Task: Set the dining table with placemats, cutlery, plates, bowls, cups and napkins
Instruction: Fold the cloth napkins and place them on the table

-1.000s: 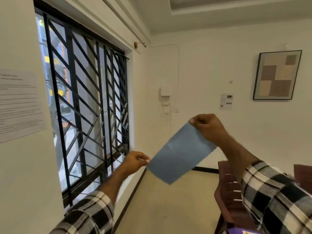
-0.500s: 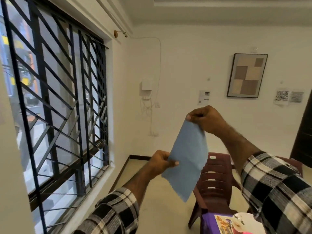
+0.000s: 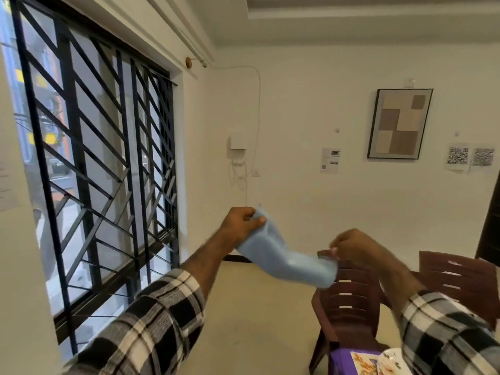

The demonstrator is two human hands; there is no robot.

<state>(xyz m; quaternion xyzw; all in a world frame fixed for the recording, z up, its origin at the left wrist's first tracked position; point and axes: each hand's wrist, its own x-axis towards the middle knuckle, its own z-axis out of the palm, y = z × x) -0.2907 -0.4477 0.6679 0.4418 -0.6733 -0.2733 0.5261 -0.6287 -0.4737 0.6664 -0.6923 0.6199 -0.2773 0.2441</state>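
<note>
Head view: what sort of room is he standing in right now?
Probably a home dining room, though no table shows fully. Signs: stacked maroon plastic chairs, a framed abstract picture on a white wall, a barred window. Both hands hold a blue cloth napkin in mid-air.

A light blue napkin (image 3: 284, 259) made of soft cloth is up in the air, in front of the person. It is not flat. It sags and curls like a floppy tube between the two hands. One end is high up on the left side, where the left hand (image 3: 240, 221) pinches it with thumb and fingers. The other end is lower on the right side, where the right hand (image 3: 351, 246) pinches its edge. The middle hangs down and bulges, and the lower right part looks blurry. The cloth is plain, with no pattern on it.
</note>
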